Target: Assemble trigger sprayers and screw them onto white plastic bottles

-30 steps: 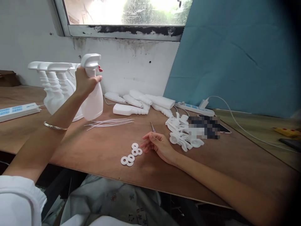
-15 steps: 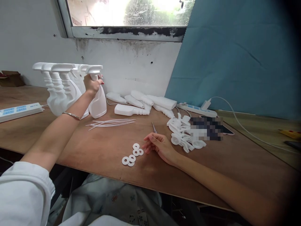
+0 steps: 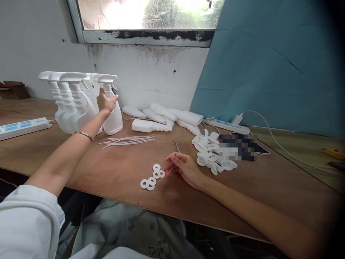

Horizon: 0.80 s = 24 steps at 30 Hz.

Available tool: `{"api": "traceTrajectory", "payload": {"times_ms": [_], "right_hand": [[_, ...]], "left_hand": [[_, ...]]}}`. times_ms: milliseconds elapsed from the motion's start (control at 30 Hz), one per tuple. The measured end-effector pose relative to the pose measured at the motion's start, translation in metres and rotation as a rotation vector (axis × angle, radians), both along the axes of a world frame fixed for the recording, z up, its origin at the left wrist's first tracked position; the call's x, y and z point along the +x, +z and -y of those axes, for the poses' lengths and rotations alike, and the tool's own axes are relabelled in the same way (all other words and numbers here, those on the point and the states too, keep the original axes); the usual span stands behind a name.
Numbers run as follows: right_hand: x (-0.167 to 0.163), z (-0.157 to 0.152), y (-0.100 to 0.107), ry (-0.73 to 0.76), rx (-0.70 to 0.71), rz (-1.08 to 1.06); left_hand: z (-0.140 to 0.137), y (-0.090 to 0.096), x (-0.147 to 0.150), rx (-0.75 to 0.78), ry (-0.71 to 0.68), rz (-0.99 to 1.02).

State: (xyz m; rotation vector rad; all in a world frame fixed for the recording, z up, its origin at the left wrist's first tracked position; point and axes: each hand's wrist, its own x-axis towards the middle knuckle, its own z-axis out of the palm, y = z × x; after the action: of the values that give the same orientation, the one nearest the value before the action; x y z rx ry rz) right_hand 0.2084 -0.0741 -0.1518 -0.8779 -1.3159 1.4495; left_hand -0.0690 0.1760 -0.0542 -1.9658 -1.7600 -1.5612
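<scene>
One white spray bottle (image 3: 116, 118), upright at left of centre in the frame, base apparently on the brown table (image 3: 107, 165), with the left hand (image 3: 106, 102) against its upper body, below the trigger head (image 3: 107, 78). Thumb at the bottle's right edge, spread apart from another finger at its left; remaining fingers hidden, so cannot tell whether clamped tight or merely touching. Just beside, toward the left of the frame, a close cluster of further spray bottles (image 3: 88, 113), also upright and overlapping in view; contact with the handled bottle not clear.

Right of centre, lower half: right hand (image 3: 185, 167) on the table, holding nothing, fingers loosely curled and slightly apart, tips near a small group of white rings (image 3: 144, 183), some overlapping. Just above this hand, a pointed metal tool (image 3: 177, 146); farther left, a loose bundle of thin white tubes (image 3: 129, 141).

Possible faults, as judged: toppling of the light-looking bottle, from a sideways drag of the thumb; tipping of the neighbouring cluster, from a push too far left; disarray among the tubes, from a bottle base shifted rightward; scattering of the rings, from a careless sweep of the right hand.
</scene>
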Motion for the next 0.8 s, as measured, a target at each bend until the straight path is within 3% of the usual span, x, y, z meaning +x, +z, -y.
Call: {"api": "traceTrajectory", "payload": {"times_ms": [200,533,800], "right_hand": [[0.000,0.000,0.001,0.006,0.002,-0.004],[-0.001,-0.001,0.000,-0.001,-0.002,0.005],[-0.002,0.000,0.001,-0.006,-0.003,0.008]], "left_hand": [[0.025,-0.020,-0.001,-0.008,0.174,-0.088],[0.025,-0.051,0.000,0.019,0.120,-0.236],[0.030,-0.053,-0.003,0.132,0.103,-0.263]]}}
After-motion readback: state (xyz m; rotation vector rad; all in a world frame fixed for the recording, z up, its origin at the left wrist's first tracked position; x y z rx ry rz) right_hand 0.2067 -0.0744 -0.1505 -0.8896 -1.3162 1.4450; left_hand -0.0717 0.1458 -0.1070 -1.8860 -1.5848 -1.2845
